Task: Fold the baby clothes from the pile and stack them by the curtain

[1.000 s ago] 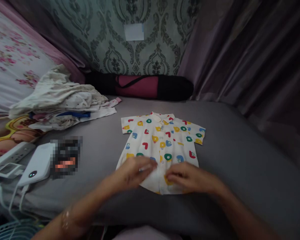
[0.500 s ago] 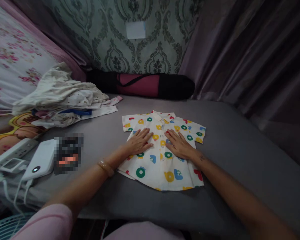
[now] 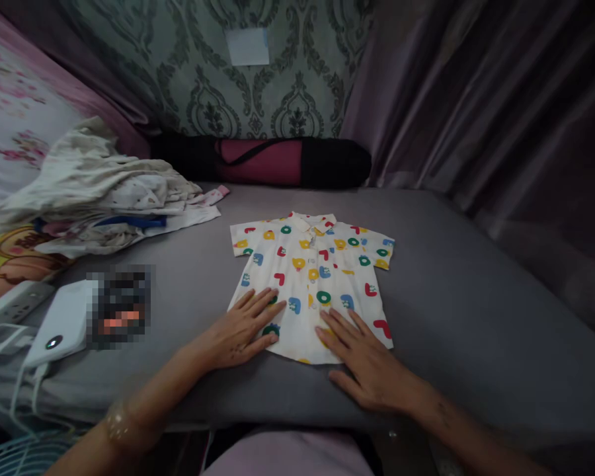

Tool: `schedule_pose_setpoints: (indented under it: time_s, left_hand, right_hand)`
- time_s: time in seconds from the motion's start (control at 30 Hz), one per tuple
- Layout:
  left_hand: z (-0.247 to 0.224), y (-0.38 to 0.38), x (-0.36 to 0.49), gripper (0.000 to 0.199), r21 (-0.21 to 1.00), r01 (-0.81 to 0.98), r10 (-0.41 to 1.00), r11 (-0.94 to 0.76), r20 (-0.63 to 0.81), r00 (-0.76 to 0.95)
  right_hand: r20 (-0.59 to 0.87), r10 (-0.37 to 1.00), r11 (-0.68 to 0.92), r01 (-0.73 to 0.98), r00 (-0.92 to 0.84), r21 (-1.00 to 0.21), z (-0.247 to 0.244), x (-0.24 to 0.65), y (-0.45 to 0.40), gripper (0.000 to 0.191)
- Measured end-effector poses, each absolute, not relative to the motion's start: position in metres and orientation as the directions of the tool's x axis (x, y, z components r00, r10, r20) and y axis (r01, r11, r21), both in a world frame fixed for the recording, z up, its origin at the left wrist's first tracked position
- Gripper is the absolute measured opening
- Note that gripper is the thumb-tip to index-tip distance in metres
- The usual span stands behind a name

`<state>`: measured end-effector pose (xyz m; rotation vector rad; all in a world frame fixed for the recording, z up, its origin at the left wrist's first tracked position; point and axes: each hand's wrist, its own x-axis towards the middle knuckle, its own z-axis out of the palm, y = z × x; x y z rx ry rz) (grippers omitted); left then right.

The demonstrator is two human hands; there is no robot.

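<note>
A small white short-sleeved shirt (image 3: 297, 277) with red, yellow, green and blue prints lies spread out, front side up, its collar pointing away from me. On its lower left part rests my left hand (image 3: 242, 330), flat with the fingers apart. My right hand (image 3: 367, 357) lies over the lower right hem, fingers stretched out on the cloth and the thumb just off the edge. Neither hand grips anything. Parts of the hem are hidden beneath both hands.
Grey sheet (image 3: 476, 297) covers the bed. Crumpled clothes (image 3: 109, 178) are heaped at the left. Nearer stand a white power bank (image 3: 64, 324) with cables, a power strip (image 3: 14, 304) and a blurred-out item (image 3: 121, 307). A black-and-maroon long bag (image 3: 262, 162) lies along the wall.
Both hands have slid from the middle of the shirt down towards its hem, nearer to me. The shirt looks flatter at its lower left edge. The view has shifted slightly.
</note>
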<state>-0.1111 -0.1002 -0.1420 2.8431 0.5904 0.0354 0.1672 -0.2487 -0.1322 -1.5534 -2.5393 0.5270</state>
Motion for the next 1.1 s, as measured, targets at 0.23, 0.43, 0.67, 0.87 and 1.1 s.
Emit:
schedule_pose_setpoints:
  time_s: [0.23,0.43,0.67,0.87,1.1]
  left_hand:
    - [-0.128,-0.111,-0.116,0.038,0.309,0.344,0.372,-0.887,0.032,0.928]
    - [-0.114,-0.118,-0.057,0.028,0.391,0.36,0.434,-0.847,0.116,0.893]
    - [-0.135,-0.138,-0.03,0.028,0.473,0.559,0.683,-0.681,0.134,0.718]
    - [-0.142,-0.152,-0.031,0.02,0.599,0.579,0.771,-0.552,0.102,0.629]
    - [-0.159,-0.157,-0.03,0.011,0.662,0.552,0.805,-0.507,0.136,0.577]
  right_hand:
    - [-0.142,0.848,0.27,0.647,-0.511,-0.713,-0.102,0.158,-0.282,0.04]
    - [-0.111,0.912,-0.375,0.694,0.395,-0.614,-0.112,0.205,-0.261,0.037]
    - [-0.14,0.801,-0.593,0.738,0.582,-0.322,-0.133,0.225,-0.266,0.032]
    - [-0.171,0.808,-0.584,0.726,0.564,-0.364,-0.134,0.212,-0.264,0.031]
    - [-0.156,0.87,-0.484,0.746,0.469,-0.457,-0.139,0.213,-0.264,0.03]
